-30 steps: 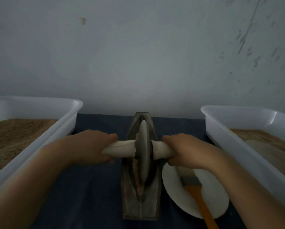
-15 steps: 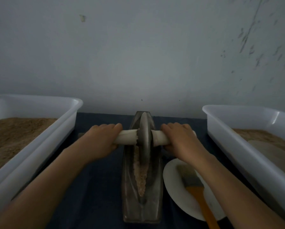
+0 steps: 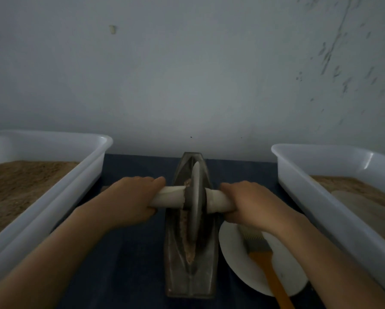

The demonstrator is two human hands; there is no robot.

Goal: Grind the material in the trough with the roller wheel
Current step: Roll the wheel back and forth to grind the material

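Both hands are working the grind here. The left hand (image 3: 131, 197) is wrapping its fingers tight around the pale handle sticking out of one side of the dark grey metal roller wheel (image 3: 196, 197), and the right hand (image 3: 251, 201) is gripping the matching handle on the other side, so nothing is open or loose.

To do this bit well, I'd say they should be pressing down evenly through both handles so the disc is staying upright in the groove and not tipping toward one wall. Rolling along the full length of the long, boat-shaped dark metal trough (image 3: 190, 275) matters too, since the coarse brown material (image 3: 185, 233) is sitting in a strip along the groove and the ends are easy to miss. Too much shove could be kicking grit out over the rim.

The wheel is standing on edge in the trough, roughly mid-length and a bit toward its far end, sitting right between the two hands. The material is lying in the groove just beside the wheel and stretching toward the trough's near end, below and between the wrists.
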